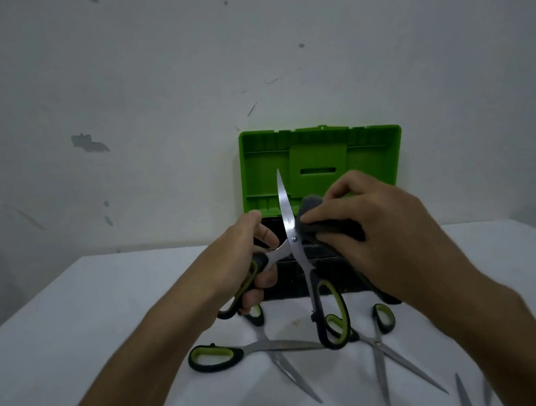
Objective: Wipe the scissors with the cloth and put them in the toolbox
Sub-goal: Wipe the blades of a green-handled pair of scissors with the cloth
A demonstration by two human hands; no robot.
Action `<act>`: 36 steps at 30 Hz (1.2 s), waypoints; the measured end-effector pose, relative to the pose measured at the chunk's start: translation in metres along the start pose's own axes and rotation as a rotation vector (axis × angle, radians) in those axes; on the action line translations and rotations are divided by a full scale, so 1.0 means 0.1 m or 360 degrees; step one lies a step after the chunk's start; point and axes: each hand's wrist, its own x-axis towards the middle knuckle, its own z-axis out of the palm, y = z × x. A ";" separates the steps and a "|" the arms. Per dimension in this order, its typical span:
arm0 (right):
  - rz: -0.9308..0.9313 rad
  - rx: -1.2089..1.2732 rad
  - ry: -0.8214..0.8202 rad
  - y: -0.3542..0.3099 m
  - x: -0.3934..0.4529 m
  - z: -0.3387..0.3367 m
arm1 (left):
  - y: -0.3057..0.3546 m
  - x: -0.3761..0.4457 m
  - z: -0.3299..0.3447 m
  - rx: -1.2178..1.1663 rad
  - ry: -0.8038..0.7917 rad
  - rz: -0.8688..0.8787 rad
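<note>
My left hand (248, 261) grips one black-and-green handle of an opened pair of scissors (288, 220). One blade points up in front of the toolbox lid; the other handle (331, 309) hangs down. My right hand (366, 224) pinches a dark grey cloth (311, 206) against the other blade, right of the pivot, which the cloth hides. The toolbox (320, 154) stands open behind, green lid upright, black base partly hidden by my hands.
On the white table (109, 309), two more opened scissors lie in front of the box, one at the centre (270, 348) and one to the right (381, 344). Blade tips of another pair (464, 392) show at the bottom right. A grey wall is behind.
</note>
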 end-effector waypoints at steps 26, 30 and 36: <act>0.0318 0.0009 0.0116 0.04 0.03 0.20 | -0.06 0.05 0.06 0.0025 0.0063 0.0018; 0.0383 0.0009 0.0253 0.21 0.02 0.13 | -0.10 0.09 0.05 0.0181 0.0022 0.0213; 0.0224 0.0145 0.0275 0.18 0.02 0.00 | -0.12 0.09 0.02 0.0223 -0.0017 0.0307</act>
